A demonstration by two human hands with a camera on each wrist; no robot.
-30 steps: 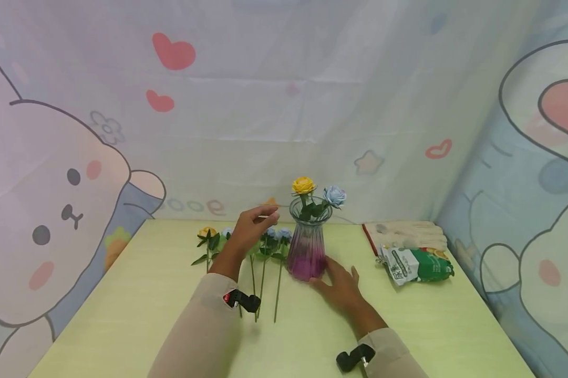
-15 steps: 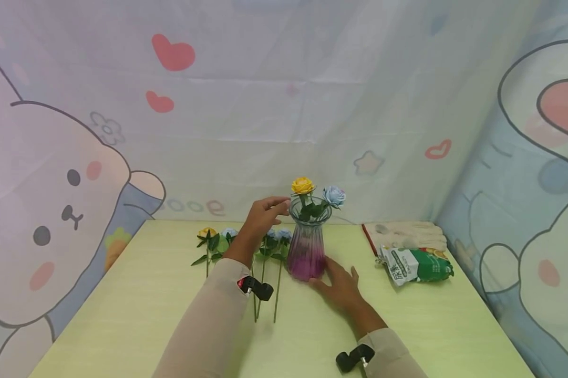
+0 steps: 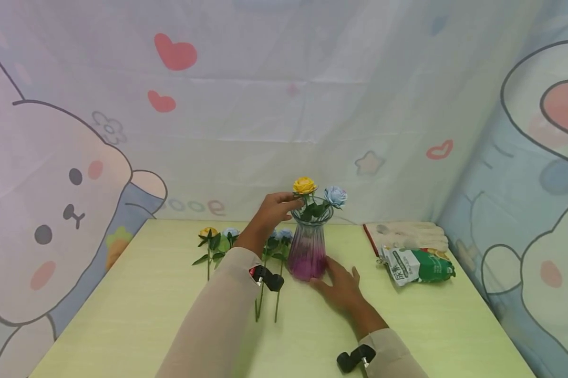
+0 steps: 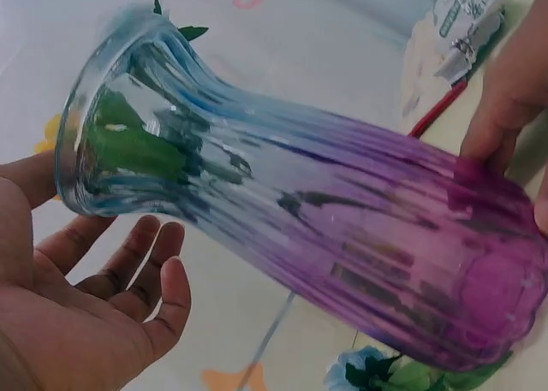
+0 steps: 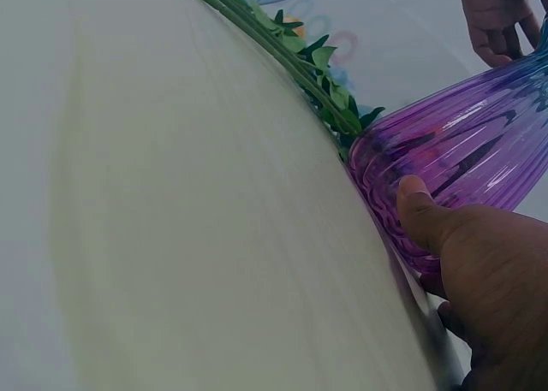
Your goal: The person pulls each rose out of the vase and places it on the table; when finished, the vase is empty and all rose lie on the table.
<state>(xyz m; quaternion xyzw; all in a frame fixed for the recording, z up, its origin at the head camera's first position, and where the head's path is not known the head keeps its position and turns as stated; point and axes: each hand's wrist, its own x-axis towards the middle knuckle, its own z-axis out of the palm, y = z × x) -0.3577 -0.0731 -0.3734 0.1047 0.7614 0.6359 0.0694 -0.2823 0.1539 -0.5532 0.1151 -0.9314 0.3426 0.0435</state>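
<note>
"What's everything resting on?"

"A pale yellow-green table (image 3: 123, 315), with the glass vase (image 3: 307, 254) standing upright on it."

"And left of the vase?"

"Long-stemmed flowers (image 3: 208, 232), yellow and blue, lying down."

"To its right?"

"Well apart from it, a cream glove (image 3: 409, 234) and a green-and-white packet (image 3: 418, 265)."

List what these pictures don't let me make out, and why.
Head view: parts of the loose flowers, hidden by the left sleeve.
Head view: smaller print on the packet, too small.
Left wrist view: most of the yellow rose, behind the vase and left grip.
Left wrist view: part of the right grip, cut off by the right edge.
Right wrist view: the vase's mouth, beyond the right edge.
</note>
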